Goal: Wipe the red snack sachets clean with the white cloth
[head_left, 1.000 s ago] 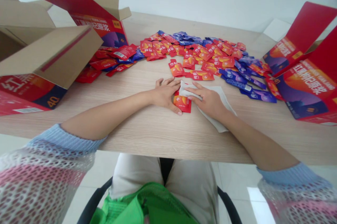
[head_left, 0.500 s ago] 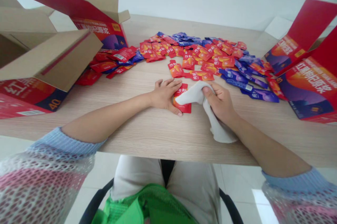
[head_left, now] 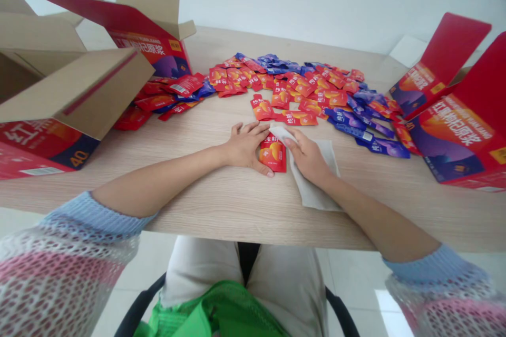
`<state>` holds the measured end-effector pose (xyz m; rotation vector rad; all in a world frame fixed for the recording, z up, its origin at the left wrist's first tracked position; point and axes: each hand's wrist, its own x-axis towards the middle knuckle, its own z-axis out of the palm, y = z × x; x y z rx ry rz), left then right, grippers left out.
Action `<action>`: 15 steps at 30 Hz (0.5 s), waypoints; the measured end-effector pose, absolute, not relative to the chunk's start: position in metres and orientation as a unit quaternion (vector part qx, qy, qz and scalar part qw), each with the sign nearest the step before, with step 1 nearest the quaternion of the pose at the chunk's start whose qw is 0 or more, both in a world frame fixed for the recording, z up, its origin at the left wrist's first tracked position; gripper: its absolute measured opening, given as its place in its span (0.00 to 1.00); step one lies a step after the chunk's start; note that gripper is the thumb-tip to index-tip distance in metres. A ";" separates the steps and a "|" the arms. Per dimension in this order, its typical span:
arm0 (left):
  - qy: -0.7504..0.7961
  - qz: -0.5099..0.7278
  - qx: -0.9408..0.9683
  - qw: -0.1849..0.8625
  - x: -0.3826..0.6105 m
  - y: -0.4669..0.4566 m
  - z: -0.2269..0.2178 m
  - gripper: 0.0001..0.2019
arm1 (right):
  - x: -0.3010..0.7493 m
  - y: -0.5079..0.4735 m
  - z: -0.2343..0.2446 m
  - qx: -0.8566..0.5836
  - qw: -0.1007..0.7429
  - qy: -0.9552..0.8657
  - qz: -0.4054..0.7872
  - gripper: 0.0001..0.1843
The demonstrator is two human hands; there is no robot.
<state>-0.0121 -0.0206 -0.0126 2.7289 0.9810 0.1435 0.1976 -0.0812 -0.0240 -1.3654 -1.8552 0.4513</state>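
Observation:
A red sachet (head_left: pixel 273 155) with an orange fruit print lies flat on the table in front of me. My left hand (head_left: pixel 247 148) rests spread out at its left side, the thumb by the lower edge and the fingers by the top, steadying it. In my right hand (head_left: pixel 310 160) a white cloth (head_left: pixel 316 194) is gripped. One bunched corner of the cloth touches the sachet's upper right, while the rest hangs onto the table under my hand.
Red pouches (head_left: pixel 263 107) and blue pouches (head_left: pixel 351 118) are heaped in an arc behind my hands. An open carton (head_left: pixel 51 136) stands at left with another red carton (head_left: pixel 150 49) behind it. More open red cartons (head_left: pixel 464 134) stand at right on the wooden table (head_left: pixel 221 210).
My right hand has moved left and lower with the cloth, from above the sachet's middle to its top right. More of the sachet's print shows. My left hand has stayed in place.

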 end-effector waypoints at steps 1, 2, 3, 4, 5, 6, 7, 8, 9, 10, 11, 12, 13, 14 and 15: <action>0.335 0.051 0.934 0.117 -0.012 -0.020 -0.013 0.56 | 0.192 -0.082 -0.024 -0.534 0.359 -0.744 0.179 0.23; 0.335 0.052 0.934 0.116 -0.012 -0.020 -0.014 0.55 | 0.189 -0.083 -0.024 -0.532 0.337 -0.756 0.176 0.24; 0.335 0.053 0.934 0.116 -0.012 -0.020 -0.015 0.55 | 0.187 -0.084 -0.023 -0.529 0.320 -0.767 0.169 0.24; 0.335 0.054 0.933 0.116 -0.012 -0.019 -0.015 0.56 | 0.186 -0.085 -0.022 -0.525 0.303 -0.778 0.164 0.24; 0.335 0.055 0.933 0.117 -0.013 -0.019 -0.015 0.56 | 0.186 -0.086 -0.021 -0.519 0.290 -0.788 0.161 0.24; 0.336 0.055 0.933 0.118 -0.013 -0.019 -0.015 0.56 | 0.186 -0.088 -0.019 -0.514 0.277 -0.795 0.164 0.23; 0.336 0.055 0.932 0.121 -0.013 -0.019 -0.015 0.56 | 0.187 -0.090 -0.017 -0.509 0.264 -0.801 0.170 0.23; 0.336 0.054 0.932 0.124 -0.013 -0.019 -0.014 0.56 | 0.187 -0.092 -0.015 -0.501 0.249 -0.809 0.178 0.24; 0.337 0.051 0.932 0.126 -0.013 -0.019 -0.013 0.56 | 0.187 -0.095 -0.012 -0.487 0.232 -0.821 0.185 0.25; 0.337 0.048 0.932 0.128 -0.014 -0.019 -0.012 0.57 | 0.186 -0.097 -0.009 -0.468 0.213 -0.836 0.189 0.25; 0.336 0.044 0.932 0.127 -0.014 -0.019 -0.012 0.57 | 0.185 -0.099 -0.006 -0.447 0.194 -0.853 0.188 0.26; 0.336 0.040 0.933 0.125 -0.014 -0.019 -0.011 0.58 | 0.185 -0.100 -0.003 -0.427 0.176 -0.868 0.183 0.26; 0.336 0.036 0.933 0.122 -0.014 -0.019 -0.011 0.58 | 0.185 -0.100 0.000 -0.409 0.160 -0.881 0.176 0.26; 0.337 0.031 0.933 0.120 -0.014 -0.019 -0.011 0.58 | 0.185 -0.099 0.003 -0.394 0.149 -0.891 0.170 0.25; 0.340 0.026 0.933 0.118 -0.014 -0.018 -0.011 0.58 | 0.186 -0.097 0.005 -0.382 0.142 -0.898 0.164 0.23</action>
